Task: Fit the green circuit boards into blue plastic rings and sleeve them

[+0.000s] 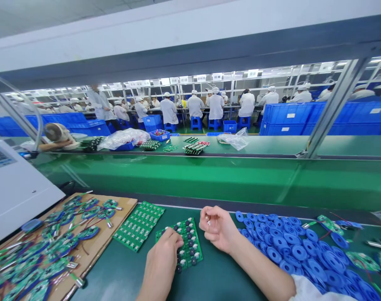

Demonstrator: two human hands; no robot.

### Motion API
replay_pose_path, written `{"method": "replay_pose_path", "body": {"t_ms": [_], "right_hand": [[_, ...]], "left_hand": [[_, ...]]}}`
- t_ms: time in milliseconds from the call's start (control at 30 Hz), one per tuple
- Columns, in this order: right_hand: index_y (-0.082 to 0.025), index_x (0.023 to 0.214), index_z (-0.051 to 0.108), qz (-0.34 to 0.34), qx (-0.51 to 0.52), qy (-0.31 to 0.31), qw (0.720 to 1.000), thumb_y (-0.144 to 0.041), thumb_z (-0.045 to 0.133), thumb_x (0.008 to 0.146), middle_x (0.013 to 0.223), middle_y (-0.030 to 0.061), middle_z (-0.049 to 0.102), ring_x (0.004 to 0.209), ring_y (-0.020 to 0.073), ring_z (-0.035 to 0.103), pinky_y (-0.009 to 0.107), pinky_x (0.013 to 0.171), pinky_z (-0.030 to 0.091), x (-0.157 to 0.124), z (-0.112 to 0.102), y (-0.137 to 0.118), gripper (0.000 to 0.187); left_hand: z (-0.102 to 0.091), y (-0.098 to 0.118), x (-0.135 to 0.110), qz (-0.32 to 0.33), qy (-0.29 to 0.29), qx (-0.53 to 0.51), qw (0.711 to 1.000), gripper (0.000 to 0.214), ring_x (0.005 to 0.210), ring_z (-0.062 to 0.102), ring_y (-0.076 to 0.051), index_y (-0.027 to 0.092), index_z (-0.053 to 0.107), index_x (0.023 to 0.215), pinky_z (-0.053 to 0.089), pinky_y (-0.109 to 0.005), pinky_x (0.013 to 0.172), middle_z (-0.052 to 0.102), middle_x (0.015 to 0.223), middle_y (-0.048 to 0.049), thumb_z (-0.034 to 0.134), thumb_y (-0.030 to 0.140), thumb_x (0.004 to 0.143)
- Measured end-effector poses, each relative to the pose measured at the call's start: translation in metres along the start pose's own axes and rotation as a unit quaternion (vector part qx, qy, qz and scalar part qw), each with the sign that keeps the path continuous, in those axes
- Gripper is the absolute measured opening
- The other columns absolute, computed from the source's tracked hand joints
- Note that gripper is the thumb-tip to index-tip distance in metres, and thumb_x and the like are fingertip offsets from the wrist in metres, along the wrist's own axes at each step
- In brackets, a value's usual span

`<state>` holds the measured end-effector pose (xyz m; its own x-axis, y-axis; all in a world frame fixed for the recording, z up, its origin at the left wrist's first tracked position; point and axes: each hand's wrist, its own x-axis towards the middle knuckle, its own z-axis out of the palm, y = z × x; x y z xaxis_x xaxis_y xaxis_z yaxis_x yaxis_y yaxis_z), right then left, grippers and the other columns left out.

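From my seat, a good deal is hidden. My left hand point(161, 263) lies knuckles-up over the near left corner of the panel point(188, 242), so its fingertips and that corner are out of sight. I cannot tell whether the fingers pinch anything or only press on the board. My right hand point(217, 228) hovers just right of the panel's far end, palm turned up toward me and fingers curled in narrow around some small white bits point(209, 220). They are too tiny to identify, and I can make out two or three. A white sleeve point(309, 290) is cut off at the bottom edge.

There are two green panels on the mat point(121, 271). The one under my hands lies in the middle and carries more than a dozen dark round parts. A bare panel point(139, 225) lies just left of it, close but apart.

On the right is a heap of blue discs point(290, 251), overlapping and too many to count, with wired boards at its far edge. On the left, a cardboard point(128, 203) holds many round wired boards, running out of frame. Beyond it stands a white box point(18, 188), cut off by the frame. Behind the mat runs a green belt point(209, 179), and seated workers in white beyond it are too small to count.
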<state>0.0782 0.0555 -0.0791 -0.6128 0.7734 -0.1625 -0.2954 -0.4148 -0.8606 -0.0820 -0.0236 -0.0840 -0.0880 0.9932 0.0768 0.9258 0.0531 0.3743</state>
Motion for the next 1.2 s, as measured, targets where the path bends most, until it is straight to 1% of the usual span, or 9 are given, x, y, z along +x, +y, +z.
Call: {"method": "replay_pose_path", "body": {"t_ms": [133, 233, 433, 533, 633, 767, 900, 1067, 1200], "right_hand": [[-0.016, 0.058, 0.042, 0.044, 0.064, -0.011, 0.997, -0.041, 0.051, 0.082, 0.041, -0.0109, 0.031, 0.033, 0.0017, 0.015, 0.016, 0.031, 0.008, 0.0, 0.007, 0.008, 0.036], [-0.014, 0.061, 0.052, 0.081, 0.079, -0.012, 0.994, -0.037, 0.057, 0.078, 0.033, -0.0099, 0.034, 0.03, 0.0013, 0.013, 0.016, 0.03, 0.004, -0.002, 0.017, 0.016, 0.029], [-0.015, 0.059, 0.049, 0.161, 0.103, -0.02, 0.981, -0.056, 0.051, 0.079, 0.036, -0.0053, 0.042, 0.028, 0.0003, 0.016, 0.014, 0.029, 0.004, -0.01, 0.036, 0.024, 0.045], [-0.016, 0.057, 0.046, 0.168, 0.108, -0.011, 0.98, -0.057, 0.054, 0.075, 0.038, -0.0078, 0.038, 0.03, 0.0, 0.018, 0.014, 0.03, 0.004, -0.012, 0.039, 0.025, 0.046], [-0.015, 0.056, 0.049, 0.147, 0.087, -0.005, 0.985, -0.056, 0.054, 0.076, 0.038, -0.0063, 0.04, 0.03, 0.0003, 0.017, 0.016, 0.031, 0.004, -0.012, 0.035, 0.022, 0.046], [-0.013, 0.063, 0.055, 0.087, 0.038, 0.013, 0.995, -0.048, 0.058, 0.074, 0.037, -0.0116, 0.027, 0.033, 0.0011, 0.01, 0.019, 0.033, 0.003, -0.009, 0.02, 0.013, 0.036], [-0.014, 0.071, 0.058, 0.056, -0.043, 0.037, 0.997, -0.047, 0.059, 0.072, 0.039, -0.0141, 0.018, 0.036, 0.0027, 0.006, 0.02, 0.035, 0.003, -0.006, 0.006, 0.002, 0.033], [-0.014, 0.073, 0.062, 0.041, -0.208, 0.063, 0.975, -0.039, 0.059, 0.072, 0.038, -0.0131, 0.02, 0.036, 0.004, 0.011, 0.021, 0.036, 0.008, -0.005, 0.004, -0.003, 0.025], [-0.015, 0.066, 0.067, 0.015, -0.385, 0.057, 0.921, -0.02, 0.064, 0.066, 0.039, -0.009, 0.033, 0.038, 0.0048, 0.024, 0.021, 0.041, 0.019, -0.005, 0.005, -0.002, 0.006]], "left_hand": [[-0.003, -0.002, -0.001, 0.018, 0.043, -0.046, 0.998, 0.026, 0.06, 0.055, -0.016, 0.022, 0.053, 0.071, 0.037, -0.027, 0.055, 0.056, 0.072, 0.0001, 0.032, 0.025, 0.087], [-0.007, -0.001, -0.002, 0.053, 0.083, -0.113, 0.989, 0.023, 0.071, 0.058, -0.017, 0.023, 0.056, 0.079, 0.043, -0.027, 0.066, 0.06, 0.08, -0.0015, 0.036, 0.029, 0.087], [-0.012, 0.021, -0.01, 0.124, 0.107, -0.225, 0.96, 0.016, 0.07, 0.06, -0.015, 0.023, 0.065, 0.076, 0.047, -0.024, 0.065, 0.066, 0.077, 0.0, 0.052, 0.029, 0.082], [-0.014, 0.031, -0.011, 0.145, 0.091, -0.237, 0.956, 0.015, 0.074, 0.061, -0.014, 0.026, 0.068, 0.071, 0.047, -0.024, 0.074, 0.068, 0.078, 0.0026, 0.056, 0.026, 0.08], [-0.021, 0.021, -0.006, 0.121, 0.11, -0.238, 0.957, 0.018, 0.082, 0.061, -0.015, 0.026, 0.068, 0.077, 0.048, -0.025, 0.076, 0.067, 0.085, 0.0004, 0.051, 0.029, 0.081], [-0.032, -0.022, 0.005, 0.016, 0.179, -0.193, 0.965, 0.025, 0.082, 0.06, -0.02, 0.019, 0.065, 0.08, 0.049, -0.028, 0.065, 0.067, 0.086, -0.0056, 0.047, 0.036, 0.081], [-0.028, -0.051, 0.01, -0.026, 0.145, -0.123, 0.981, 0.022, 0.07, 0.061, -0.02, 0.021, 0.066, 0.074, 0.048, -0.029, 0.061, 0.067, 0.077, -0.0028, 0.049, 0.034, 0.077], [-0.013, -0.045, 0.009, -0.007, 0.084, -0.041, 0.996, 0.019, 0.085, 0.059, -0.02, 0.024, 0.066, 0.079, 0.046, -0.029, 0.071, 0.063, 0.086, -0.002, 0.048, 0.03, 0.079], [-0.011, -0.035, 0.009, -0.003, 0.065, 0.011, 0.998, 0.022, 0.08, 0.058, -0.018, 0.023, 0.063, 0.08, 0.045, -0.028, 0.067, 0.058, 0.088, -0.0022, 0.041, 0.026, 0.083]]}}
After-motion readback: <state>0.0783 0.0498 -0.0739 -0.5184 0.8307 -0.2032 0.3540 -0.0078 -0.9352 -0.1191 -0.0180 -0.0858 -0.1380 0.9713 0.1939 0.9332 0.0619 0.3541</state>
